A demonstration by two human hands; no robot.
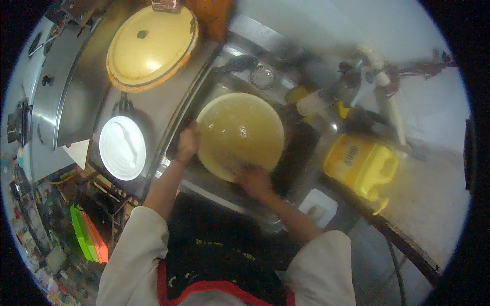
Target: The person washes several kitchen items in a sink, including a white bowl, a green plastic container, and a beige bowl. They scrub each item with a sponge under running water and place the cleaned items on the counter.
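Observation:
In the sink (180, 114) before me is a large round yellowish basin or lid (241, 130) with a wet, shiny surface. My left hand (189, 141) grips its left rim. At the lower edge my right hand (254, 181) touches it, blurred, with its fingers partly over the surface; whether it holds anything cannot be made out. A yellow plastic jug (360, 164) stands to the right, and a white square dish (317, 208) lies beside my right forearm.
On the steel counter at left lie a yellow lid (153, 46) and a white oval plate (122, 148). A glass-like round dish (262, 77) sits behind the basin. Green and orange trays (88, 237) are at lower left, with a steel appliance (65, 84) above them.

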